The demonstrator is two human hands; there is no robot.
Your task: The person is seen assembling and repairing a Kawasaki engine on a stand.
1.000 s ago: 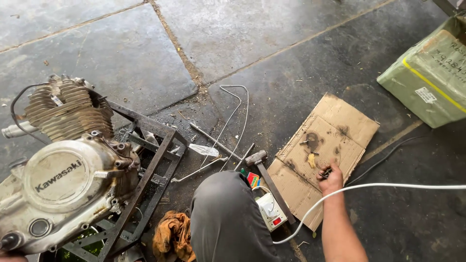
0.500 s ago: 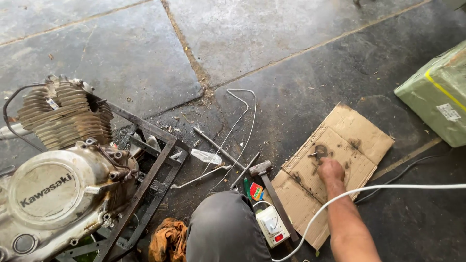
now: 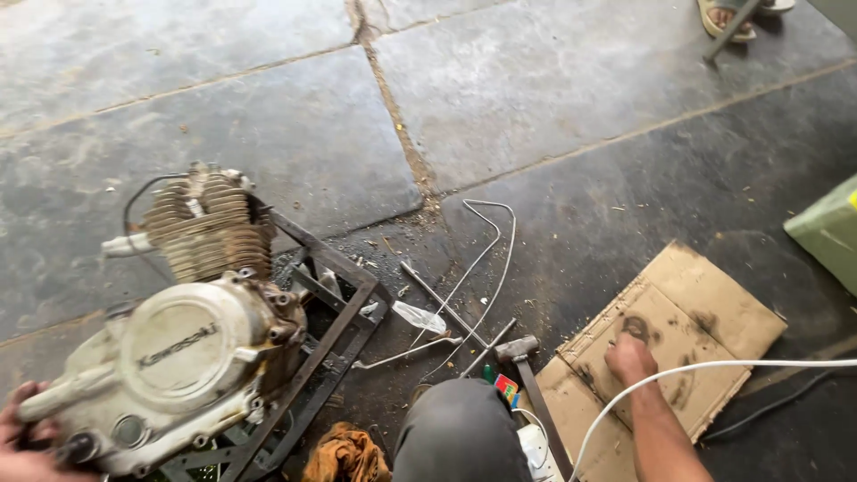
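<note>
At the lower left edge of the view, our left hand [image 3: 25, 442] grips the lower corner of the motorcycle engine [image 3: 183, 357], fingers curled around the casing near the round side cover. The engine sits tilted on a dark metal frame stand [image 3: 335, 308], its finned cylinder [image 3: 207, 228] pointing away from us. The casing fills the space directly right of that hand; the picture edge cuts off the hand to its left and below.

At lower centre we see our knee in grey trousers [image 3: 460, 442], with an orange rag [image 3: 346, 455] just beside it on the floor.

Our right hand [image 3: 629, 359] rests on a flattened piece of cardboard [image 3: 714, 312], fingers bent down onto a dark greasy patch. We cannot tell whether it pinches anything; the fingertips are hidden. A white cable [image 3: 741, 366] crosses over the forearm and runs off the right edge.

Between the two hands lie a hammer [image 3: 527, 366], a thin steel rod [image 3: 442, 303] and a bent white wire [image 3: 486, 259], all near each other and well apart from the engine casing.

Beyond these items the stone slab floor [image 3: 553, 98] lies open, crossed by joint lines. A green box [image 3: 826, 232] lies at the right edge. At the far top right, another person's sandalled foot [image 3: 723, 13] stands on the floor.
</note>
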